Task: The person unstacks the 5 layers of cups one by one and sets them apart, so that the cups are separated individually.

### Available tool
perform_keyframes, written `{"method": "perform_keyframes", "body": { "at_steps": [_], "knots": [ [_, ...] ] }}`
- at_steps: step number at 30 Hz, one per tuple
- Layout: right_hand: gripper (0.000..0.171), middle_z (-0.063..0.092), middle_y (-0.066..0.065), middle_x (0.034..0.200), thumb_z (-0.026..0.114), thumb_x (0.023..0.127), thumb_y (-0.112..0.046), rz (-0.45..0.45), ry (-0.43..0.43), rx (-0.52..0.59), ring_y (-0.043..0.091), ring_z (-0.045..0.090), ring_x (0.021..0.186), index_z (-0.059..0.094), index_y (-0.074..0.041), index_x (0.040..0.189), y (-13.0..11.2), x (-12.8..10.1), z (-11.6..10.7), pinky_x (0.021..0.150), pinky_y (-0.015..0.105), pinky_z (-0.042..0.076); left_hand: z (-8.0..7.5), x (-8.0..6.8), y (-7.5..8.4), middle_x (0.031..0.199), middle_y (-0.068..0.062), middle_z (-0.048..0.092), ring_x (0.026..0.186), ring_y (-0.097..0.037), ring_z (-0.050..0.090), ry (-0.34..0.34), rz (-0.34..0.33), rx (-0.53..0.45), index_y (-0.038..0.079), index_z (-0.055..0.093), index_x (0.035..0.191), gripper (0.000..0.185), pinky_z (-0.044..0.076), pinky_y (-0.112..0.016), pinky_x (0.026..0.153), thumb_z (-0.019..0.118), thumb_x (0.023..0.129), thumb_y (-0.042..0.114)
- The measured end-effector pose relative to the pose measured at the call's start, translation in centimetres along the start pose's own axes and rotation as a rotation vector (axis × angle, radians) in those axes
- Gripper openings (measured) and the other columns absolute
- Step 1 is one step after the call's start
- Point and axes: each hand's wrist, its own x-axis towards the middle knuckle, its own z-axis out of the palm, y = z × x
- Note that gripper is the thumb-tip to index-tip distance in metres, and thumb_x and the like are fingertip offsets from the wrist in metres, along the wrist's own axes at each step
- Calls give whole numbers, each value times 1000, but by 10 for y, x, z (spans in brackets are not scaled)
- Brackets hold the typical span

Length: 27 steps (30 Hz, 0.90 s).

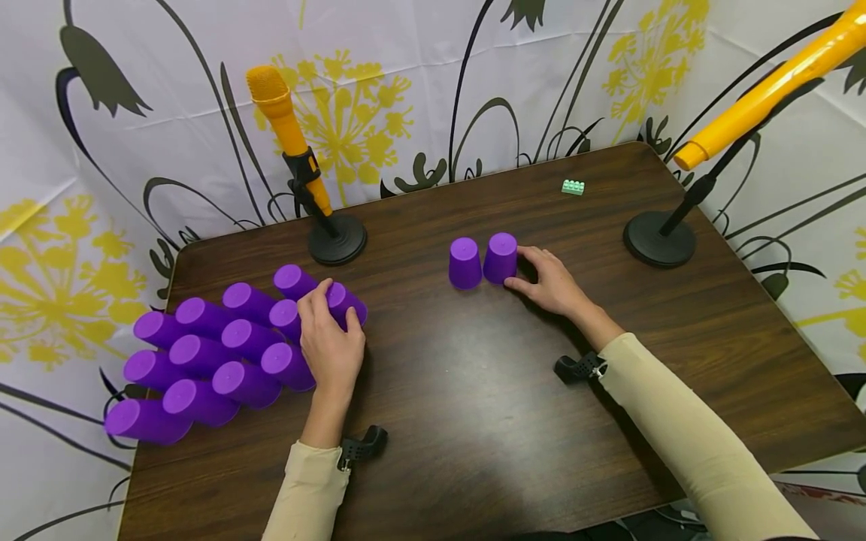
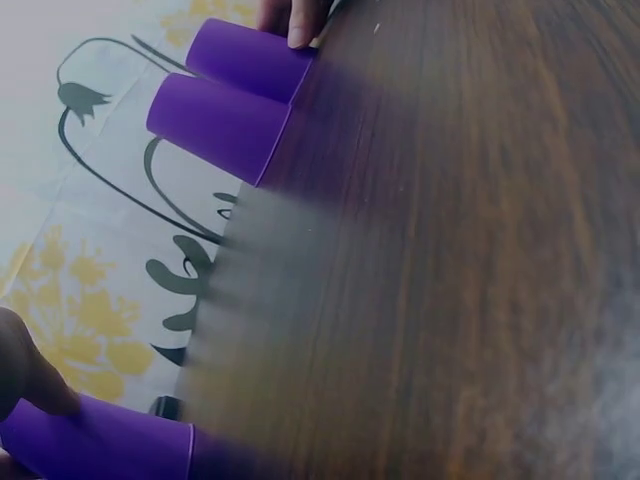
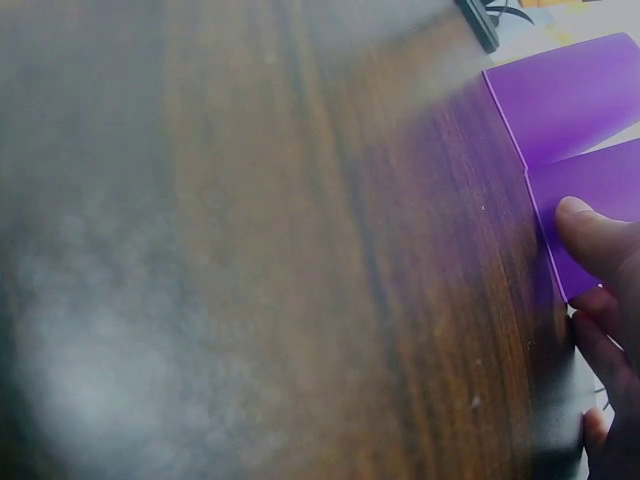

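Two purple plastic cups stand upside down side by side at mid-table, a left one point(image 1: 464, 264) and a right one point(image 1: 501, 259). My right hand point(image 1: 551, 284) holds the right cup low on its side, the thumb point(image 3: 590, 235) in front and the other fingers behind. At the left, my left hand point(image 1: 331, 338) grips another upside-down purple cup point(image 1: 346, 304) at the right end of a cluster. The same gripped cup point(image 2: 110, 440) shows at the lower left of the left wrist view.
Rows of upside-down purple cups point(image 1: 196, 353) fill the table's left side. Yellow microphones stand on black bases, one left point(image 1: 337, 239) and one right point(image 1: 659, 237). A small mint-green toy brick point(image 1: 573, 187) lies near the back edge of the brown table point(image 1: 460, 421).
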Motion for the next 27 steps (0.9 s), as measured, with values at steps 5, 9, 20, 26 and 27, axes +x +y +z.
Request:
{"method": "perform_keyframes", "body": {
  "at_steps": [5, 9, 20, 26, 27],
  "knots": [
    [60, 56, 14, 135, 75, 88, -27, 3, 2, 2, 33, 46, 129, 52, -3, 138, 1, 1, 0, 110, 50, 30, -4, 2, 3, 125, -12, 53, 107, -39, 59, 36, 27, 1, 16, 57, 135, 55, 48, -55, 82, 74, 83, 14],
    [60, 56, 15, 135, 75, 88, -27, 1, 8, 6, 33, 46, 128, 52, -2, 138, 1, 1, -2, 109, 50, 32, -8, 4, 8, 125, -10, 54, 109, -35, 58, 86, 89, -2, 16, 57, 134, 54, 49, -52, 82, 74, 83, 16],
    [67, 55, 18, 136, 78, 85, -30, -1, 16, 4, 34, 46, 130, 50, -1, 139, -1, 1, -1, 113, 51, 24, 11, 6, 45, 130, -11, 56, 123, -26, 53, 75, 414, -100, 11, 59, 133, 46, 55, -50, 75, 66, 87, 14],
    [67, 56, 19, 134, 78, 85, -29, -16, 22, 12, 33, 47, 130, 51, -1, 139, -2, 1, 2, 115, 51, 19, 43, 1, 66, 133, -8, 53, 94, -32, 64, -210, 386, -190, 17, 50, 142, 62, 51, -42, 58, 73, 85, 17],
    [66, 56, 18, 134, 78, 85, -29, -16, 21, 15, 33, 46, 130, 51, 0, 139, -3, 2, 2, 116, 51, 19, 49, 1, 69, 134, -8, 51, 93, -33, 64, -259, 368, -196, 18, 47, 144, 65, 51, -42, 58, 74, 85, 19]
  ]
}}
